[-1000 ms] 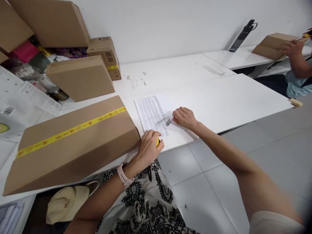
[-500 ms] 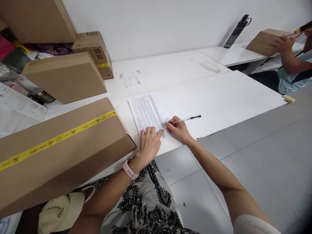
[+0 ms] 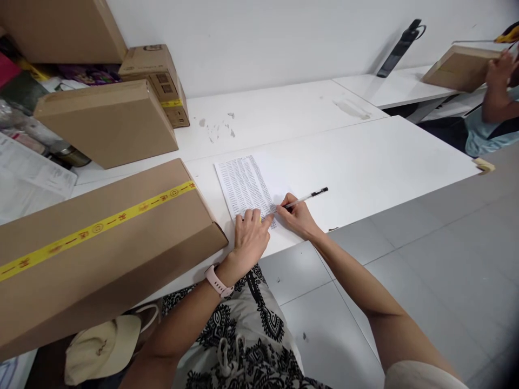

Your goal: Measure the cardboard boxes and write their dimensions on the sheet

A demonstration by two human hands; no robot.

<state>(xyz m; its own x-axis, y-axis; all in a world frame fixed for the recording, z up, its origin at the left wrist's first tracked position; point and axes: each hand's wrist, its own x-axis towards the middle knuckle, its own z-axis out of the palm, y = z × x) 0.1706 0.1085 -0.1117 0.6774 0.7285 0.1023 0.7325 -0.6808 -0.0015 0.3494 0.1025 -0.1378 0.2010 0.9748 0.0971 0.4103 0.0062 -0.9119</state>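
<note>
A printed sheet of paper (image 3: 243, 183) with dense rows of text lies on the white table (image 3: 365, 156). My right hand (image 3: 298, 216) grips a pen (image 3: 308, 197), its tip touching the sheet's lower right part. My left hand (image 3: 249, 237) rests flat on the sheet's near edge, fingers stretched onto the paper, a pale watch (image 3: 217, 281) on the wrist. A large cardboard box with yellow tape (image 3: 101, 243) lies just left of my left hand.
Further cardboard boxes (image 3: 105, 121) and a small one (image 3: 160, 75) stand at the back left beside papers (image 3: 28, 173). At the far right another person's hand (image 3: 498, 70) holds a box (image 3: 460, 67). A cream hat (image 3: 101, 343) lies below the table edge.
My left hand opened from a fist and laid its fingers flat on the sheet. My right hand drew closer and set the pen tip on the paper. The other person raised their box.
</note>
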